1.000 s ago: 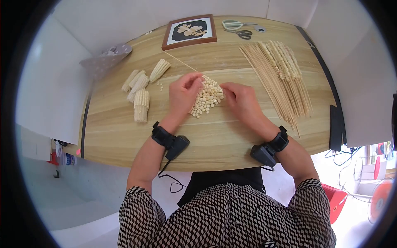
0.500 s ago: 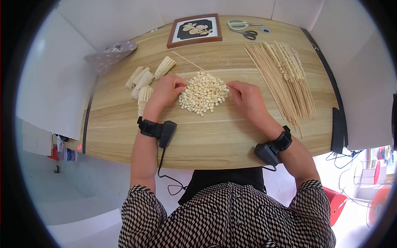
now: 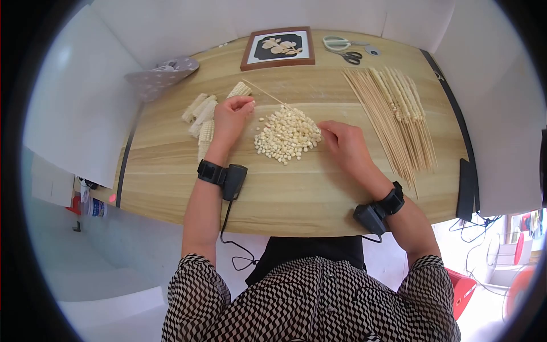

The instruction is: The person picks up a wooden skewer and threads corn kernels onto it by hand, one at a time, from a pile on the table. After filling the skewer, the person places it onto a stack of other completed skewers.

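Note:
A heap of pale corn kernels [image 3: 286, 135] lies on the wooden table between my hands. At its upper left, my left hand [image 3: 232, 117] is closed in a pinch, with a small pale kernel [image 3: 253, 103] at the fingertips. My right hand [image 3: 346, 145] is pinched at the heap's right edge. A thin wooden skewer [image 3: 264, 91] slants from the upper left down over the heap, in line with my right fingertips; its lower part blends into the kernels. Corn cobs [image 3: 200, 117] lie left of my left hand, partly hidden by it.
Bare skewers [image 3: 376, 117] lie at the right beside several skewers threaded with kernels [image 3: 400, 94]. A framed flower picture [image 3: 278, 48], white-handled scissors [image 3: 337, 43] and black scissors [image 3: 351, 57] are at the back. A grey patterned cloth item [image 3: 162, 77] sits at the left edge.
My left hand has moved up and away from the heap, with a kernel in its fingertips. My right hand stays by the heap's right edge. The whole view has shifted slightly.

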The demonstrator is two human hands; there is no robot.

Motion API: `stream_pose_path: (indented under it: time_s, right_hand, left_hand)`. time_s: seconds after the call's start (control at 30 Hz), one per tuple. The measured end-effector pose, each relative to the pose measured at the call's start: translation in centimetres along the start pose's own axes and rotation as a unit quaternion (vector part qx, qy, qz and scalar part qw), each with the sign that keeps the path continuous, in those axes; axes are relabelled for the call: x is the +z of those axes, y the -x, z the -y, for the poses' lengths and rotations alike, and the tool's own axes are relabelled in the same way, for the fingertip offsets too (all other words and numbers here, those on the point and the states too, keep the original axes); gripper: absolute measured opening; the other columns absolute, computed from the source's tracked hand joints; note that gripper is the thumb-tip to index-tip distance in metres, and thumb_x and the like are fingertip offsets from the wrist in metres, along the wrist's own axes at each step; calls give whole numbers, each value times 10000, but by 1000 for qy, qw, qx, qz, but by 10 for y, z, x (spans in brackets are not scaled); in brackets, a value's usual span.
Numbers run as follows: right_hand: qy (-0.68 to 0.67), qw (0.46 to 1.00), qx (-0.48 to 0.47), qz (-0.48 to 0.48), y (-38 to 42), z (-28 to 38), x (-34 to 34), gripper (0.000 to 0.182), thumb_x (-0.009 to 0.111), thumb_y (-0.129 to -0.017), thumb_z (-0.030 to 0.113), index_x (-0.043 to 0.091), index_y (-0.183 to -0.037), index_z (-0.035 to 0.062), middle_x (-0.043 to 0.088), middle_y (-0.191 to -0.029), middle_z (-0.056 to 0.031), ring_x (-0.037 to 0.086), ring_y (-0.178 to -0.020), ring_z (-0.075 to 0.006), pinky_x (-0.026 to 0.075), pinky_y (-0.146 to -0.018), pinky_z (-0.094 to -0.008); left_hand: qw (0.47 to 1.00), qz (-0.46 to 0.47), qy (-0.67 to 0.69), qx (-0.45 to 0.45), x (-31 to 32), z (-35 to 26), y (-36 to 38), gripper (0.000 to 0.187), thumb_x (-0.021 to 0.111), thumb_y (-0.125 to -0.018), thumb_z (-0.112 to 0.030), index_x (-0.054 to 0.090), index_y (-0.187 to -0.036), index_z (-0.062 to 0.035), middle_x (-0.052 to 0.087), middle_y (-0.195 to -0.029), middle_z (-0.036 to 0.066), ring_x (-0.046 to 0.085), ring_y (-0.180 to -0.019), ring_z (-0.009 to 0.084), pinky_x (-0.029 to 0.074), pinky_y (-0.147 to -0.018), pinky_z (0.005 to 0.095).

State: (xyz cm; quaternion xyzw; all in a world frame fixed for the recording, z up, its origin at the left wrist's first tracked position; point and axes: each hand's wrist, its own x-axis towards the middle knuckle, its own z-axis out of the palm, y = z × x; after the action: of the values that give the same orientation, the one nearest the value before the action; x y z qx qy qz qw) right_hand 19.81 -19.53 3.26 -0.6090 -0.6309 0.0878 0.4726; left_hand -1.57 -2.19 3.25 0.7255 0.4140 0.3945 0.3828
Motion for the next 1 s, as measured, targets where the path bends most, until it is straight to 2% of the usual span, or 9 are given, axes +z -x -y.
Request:
stream_pose_path:
  time_s: [0.07, 0.13, 0.27, 0.37, 0.43, 0.67, 0.7, 0.73, 1.0]
  right_hand:
    - [-4, 1000, -4, 8, 0, 2, 0, 158, 587, -841, 35, 655, -980, 2, 645, -819, -196, 632, -708, -332, 495, -638, -351]
    - [-11, 999, 4, 45, 0, 4, -1, 157, 573, -834, 25, 650, -965, -15, 646, -854, -214, 622, -786, -382, 501, -694, -408]
    - [-15, 999, -6, 50, 0, 6, -2, 160, 574, -830, 17, 651, -965, -16, 646, -854, -218, 624, -786, -382, 502, -694, -408]
    - [-13, 998, -9, 54, 1, 5, -1, 159, 578, -828, 16, 653, -965, -16, 646, -850, -220, 627, -779, -380, 504, -690, -406]
    - [-6, 998, -12, 54, 1, 5, -2, 179, 579, -836, 22, 657, -995, -3, 653, -854, -201, 634, -742, -333, 499, -664, -353]
    - [-6, 998, 1, 63, 2, 5, -1, 178, 584, -836, 26, 656, -997, 0, 650, -849, -202, 631, -735, -333, 497, -663, -355]
    - [-7, 998, 1, 63, 2, 6, -2, 169, 585, -831, 23, 657, -982, -5, 649, -848, -211, 631, -753, -354, 502, -672, -380]
    - [-8, 998, 0, 64, 2, 7, -2, 159, 586, -827, 19, 657, -967, -9, 647, -847, -219, 631, -771, -374, 508, -681, -405]
    - [-18, 998, 3, 60, 4, 4, 1, 155, 592, -831, 36, 656, -965, -8, 647, -861, -220, 629, -788, -380, 508, -696, -404]
  left_hand:
    - [983, -27, 169, -60, -4, 4, -4, 154, 621, -879, -55, 643, -1011, 21, 670, -846, 43, 592, -704, 94, 470, -620, 194]
    - [975, -47, 207, -73, -5, 8, -7, 184, 612, -883, -45, 626, -1052, 25, 666, -869, 57, 595, -718, 98, 474, -629, 190]
    - [938, -72, 330, -77, -9, 15, -10, 217, 599, -884, -20, 599, -1092, 41, 656, -926, 82, 627, -784, 124, 489, -679, 203]
    - [930, -105, 343, -83, -9, 14, -11, 191, 592, -887, -13, 597, -1069, 47, 646, -928, 93, 634, -803, 142, 509, -697, 205]
    - [929, -114, 342, -87, -9, 12, -12, 180, 594, -885, -9, 596, -1056, 49, 644, -922, 94, 637, -806, 145, 518, -706, 208]
    - [926, -132, 345, -83, -9, 12, -11, 159, 593, -883, -4, 596, -1030, 55, 652, -941, 130, 642, -826, 164, 540, -748, 240]
    - [926, -132, 345, -83, -9, 12, -11, 159, 593, -883, -4, 596, -1030, 55, 652, -941, 130, 642, -826, 164, 540, -748, 240]
    - [930, -134, 333, -79, -8, 11, -10, 160, 597, -880, -3, 597, -1029, 57, 655, -943, 128, 646, -822, 163, 541, -746, 238]
    - [960, -157, 230, -19, 0, 7, -8, 140, 621, -864, -1, 616, -989, 62, 668, -898, 104, 655, -768, 141, 545, -698, 215]
